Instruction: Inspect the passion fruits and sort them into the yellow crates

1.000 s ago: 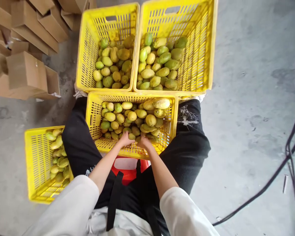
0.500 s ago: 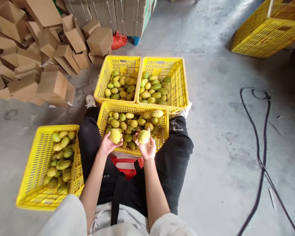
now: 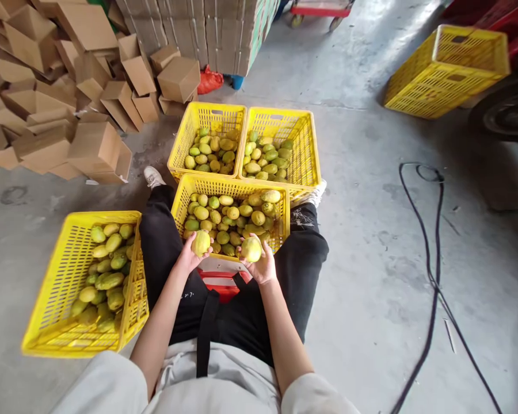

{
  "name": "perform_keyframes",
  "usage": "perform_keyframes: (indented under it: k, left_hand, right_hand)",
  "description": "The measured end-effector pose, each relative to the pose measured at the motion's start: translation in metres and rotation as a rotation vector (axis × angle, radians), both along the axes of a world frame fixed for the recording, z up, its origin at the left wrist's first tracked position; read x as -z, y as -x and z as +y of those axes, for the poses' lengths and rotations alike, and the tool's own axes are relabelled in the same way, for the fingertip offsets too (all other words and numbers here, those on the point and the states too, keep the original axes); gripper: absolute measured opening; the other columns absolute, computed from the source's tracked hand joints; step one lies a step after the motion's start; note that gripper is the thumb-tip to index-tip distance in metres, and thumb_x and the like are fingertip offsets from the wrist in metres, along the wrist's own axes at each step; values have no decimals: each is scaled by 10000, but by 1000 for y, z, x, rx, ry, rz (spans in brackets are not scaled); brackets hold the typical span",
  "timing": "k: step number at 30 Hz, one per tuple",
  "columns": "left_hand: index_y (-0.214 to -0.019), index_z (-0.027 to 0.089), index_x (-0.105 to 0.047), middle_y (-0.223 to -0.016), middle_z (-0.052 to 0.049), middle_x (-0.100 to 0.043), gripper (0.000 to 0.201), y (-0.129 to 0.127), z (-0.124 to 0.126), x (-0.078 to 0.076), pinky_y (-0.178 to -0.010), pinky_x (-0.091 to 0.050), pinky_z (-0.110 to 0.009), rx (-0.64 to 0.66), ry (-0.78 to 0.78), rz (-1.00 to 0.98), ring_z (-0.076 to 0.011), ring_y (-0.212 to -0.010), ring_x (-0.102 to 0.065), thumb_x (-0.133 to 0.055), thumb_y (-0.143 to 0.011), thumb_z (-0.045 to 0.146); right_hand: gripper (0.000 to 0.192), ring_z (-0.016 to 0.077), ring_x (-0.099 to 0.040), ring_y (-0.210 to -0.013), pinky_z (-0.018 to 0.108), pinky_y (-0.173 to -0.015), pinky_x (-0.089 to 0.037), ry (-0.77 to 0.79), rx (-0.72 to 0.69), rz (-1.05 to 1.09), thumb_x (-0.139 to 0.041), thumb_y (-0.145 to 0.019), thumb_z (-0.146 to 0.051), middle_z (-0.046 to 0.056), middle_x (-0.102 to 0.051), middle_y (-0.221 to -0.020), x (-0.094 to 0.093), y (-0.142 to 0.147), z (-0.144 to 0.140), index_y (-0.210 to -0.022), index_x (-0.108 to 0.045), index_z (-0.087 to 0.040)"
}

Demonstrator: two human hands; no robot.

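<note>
In my left hand (image 3: 190, 254), the fingers curl round a yellow-green oval fruit (image 3: 201, 244). My right hand (image 3: 263, 265) grips another, paler yellow-green fruit (image 3: 251, 249); its end faces up. Both hands are over the near edge of a yellow plastic crate (image 3: 231, 182) between my knees, a little apart from each other. Inside that crate lie many loose fruits (image 3: 233, 213), from green to yellow. The exact kind of fruit is hard to tell.
Two more yellow crates of fruit, a left one (image 3: 178, 141) and a right one (image 3: 314, 149), stand just beyond. Another crate (image 3: 56, 276) with fruit is at my left. Cardboard boxes (image 3: 95, 149) heap at far left; a black cable (image 3: 435, 253) lies on the right floor.
The view has shifted, bringing more of the red cart and the wheel into sight. Both hands still hold their fruits; the right-hand fruit has turned a little and the hands sit slightly farther apart.
</note>
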State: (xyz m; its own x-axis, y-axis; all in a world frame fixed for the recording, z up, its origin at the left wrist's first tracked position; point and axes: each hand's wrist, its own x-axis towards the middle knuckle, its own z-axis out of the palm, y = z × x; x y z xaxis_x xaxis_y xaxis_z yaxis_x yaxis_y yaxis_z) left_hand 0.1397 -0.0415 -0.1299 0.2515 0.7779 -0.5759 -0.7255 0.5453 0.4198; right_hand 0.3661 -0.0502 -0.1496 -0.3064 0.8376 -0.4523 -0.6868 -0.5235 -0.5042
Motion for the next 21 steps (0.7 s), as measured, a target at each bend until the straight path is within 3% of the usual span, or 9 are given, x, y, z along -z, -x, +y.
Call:
perform_keyframes:
  k: [5,8,10,15,18,21]
  left_hand:
    - [-1110,141,-573,-941,-119,-655,368,-3,3,1,-615,-524,-309,-34,-18,-41,-213,-786,-644,-479,-831,363]
    - [-1076,137,-571,-913,-113,-661,315,-5,5,3,-684,-541,-365,-68,79,-8,-240,-858,-652,-474,-835,315]
    - [-1064,151,-563,-904,-94,-659,278,-7,5,5,-683,-541,-348,-58,107,12,-236,-862,-657,-515,-831,294]
    - [-1070,206,-531,-916,-49,-647,327,-9,3,8,-569,-504,-254,23,-26,18,-196,-754,-661,-636,-764,254]
    - [-1074,202,-527,-980,-86,-654,322,-8,3,9,-573,-502,-257,37,-74,13,-208,-787,-662,-620,-773,267]
    - [-1152,187,-534,-1031,-115,-653,365,-5,4,11,-658,-533,-314,3,-78,-22,-236,-881,-659,-554,-802,288]
  right_hand:
    - [593,263,-575,-1102,447,-800,-533,-117,-103,-174,-408,-791,-569,90,-558,-1268,-1,2,7,-1323,-417,-308]
    - [628,223,-613,-1034,390,-785,-551,-129,-127,-145,-521,-761,-545,73,-573,-1238,3,2,5,-1334,-408,-313]
    - [633,178,-642,-919,302,-685,-566,-94,-130,-80,-585,-739,-542,47,-598,-1172,8,4,3,-1311,-431,-320]
    - [498,119,-624,-750,143,-442,-464,22,-71,74,-673,-709,-460,9,-629,-1023,16,8,4,-1156,-534,-287]
    - [408,117,-630,-761,147,-466,-469,44,-5,124,-645,-756,-432,-3,-641,-989,16,9,7,-1123,-537,-292]
    - [392,181,-649,-912,278,-646,-561,53,17,170,-577,-792,-459,32,-653,-1074,15,8,9,-1139,-534,-282]
